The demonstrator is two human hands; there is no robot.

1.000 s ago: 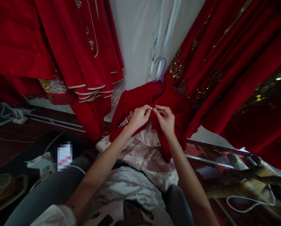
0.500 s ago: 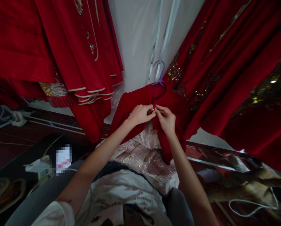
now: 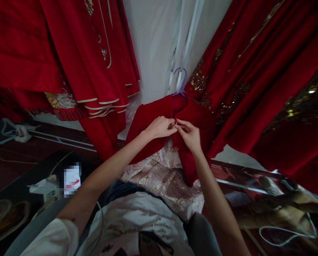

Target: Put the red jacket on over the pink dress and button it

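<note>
A red jacket [image 3: 148, 113] hangs in front of me on a purple hanger [image 3: 180, 80], over a pale pink, gold-patterned cloth [image 3: 161, 177]. My left hand [image 3: 162, 127] pinches at the jacket's front opening, fingers closed. Facing it, my right hand [image 3: 189, 134] pinches at the same spot, and the fingertips of both meet. Between them is a small shiny fastening, mostly covered by the fingers, so its exact kind is not clear. Below the hands, a small beaded ornament [image 3: 175, 148] sits on the front edge of the jacket.
Red garments with gold trim [image 3: 102, 81] hang at the left, and sequined red ones [image 3: 255, 106] at the right. A power strip [image 3: 48, 190] lies on a dark surface at lower left. Rolled material [image 3: 279, 209] and a white cord [image 3: 276, 243] are at lower right.
Both hands stay at the same spot on the jacket front, with only slight finger movement. The left forearm and elbow have shifted a little outward to the left.
</note>
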